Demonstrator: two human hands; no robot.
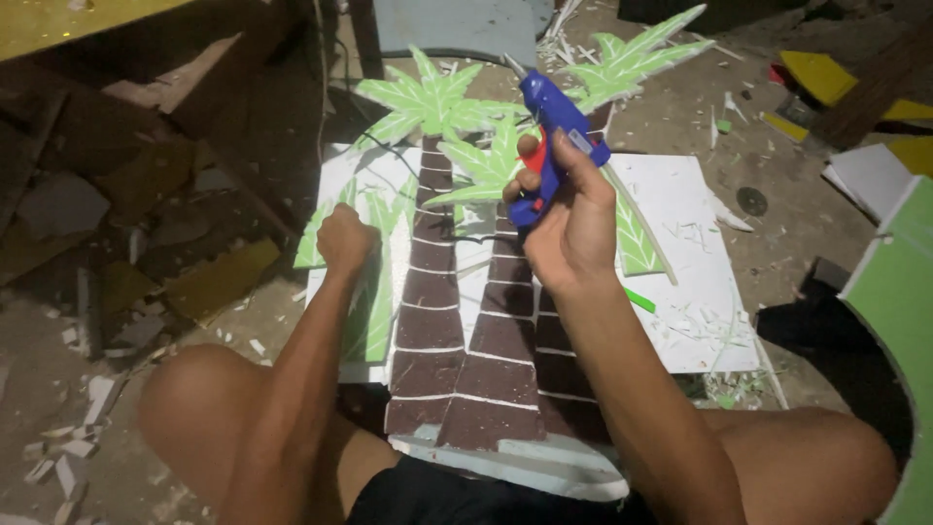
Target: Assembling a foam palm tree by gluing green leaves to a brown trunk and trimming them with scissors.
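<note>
1. The right hand (573, 228) grips a blue glue gun (549, 146) with an orange trigger, nozzle pointing up and away, held above the palm tree cutout (457, 331).
2. The cutout has brown banded trunks and green fronds and lies flat on white boards (700, 243) on the littered floor (126, 292).
3. The left hand (345, 238) is clenched and presses on a green frond piece (374, 311), possibly pinching its edge.
</note>
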